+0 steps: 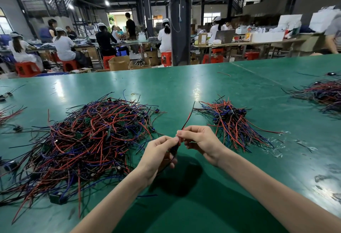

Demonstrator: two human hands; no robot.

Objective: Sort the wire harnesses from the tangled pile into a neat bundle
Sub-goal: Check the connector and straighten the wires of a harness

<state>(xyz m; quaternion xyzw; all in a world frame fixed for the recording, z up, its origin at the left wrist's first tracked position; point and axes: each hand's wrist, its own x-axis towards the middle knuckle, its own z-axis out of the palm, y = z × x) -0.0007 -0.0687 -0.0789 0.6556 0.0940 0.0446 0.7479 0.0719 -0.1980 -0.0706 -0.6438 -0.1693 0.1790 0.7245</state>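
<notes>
A big tangled pile [81,140] of red, black and blue wire harnesses lies on the green table at the left. A smaller, more ordered bundle [232,122] lies to the right of centre, its connectors at the far end. Between them, above the table, my left hand [158,155] and my right hand [201,140] both pinch one wire harness [187,117]. Its red and black wires rise away from my fingers; the lower end hangs under my left hand.
Another heap of harnesses [324,94] lies at the far right of the green table [184,89]. Stray wires [11,113] sit at the left edge, and clear plastic scraps [287,146] lie right of the bundle. Seated workers [64,46] fill benches beyond.
</notes>
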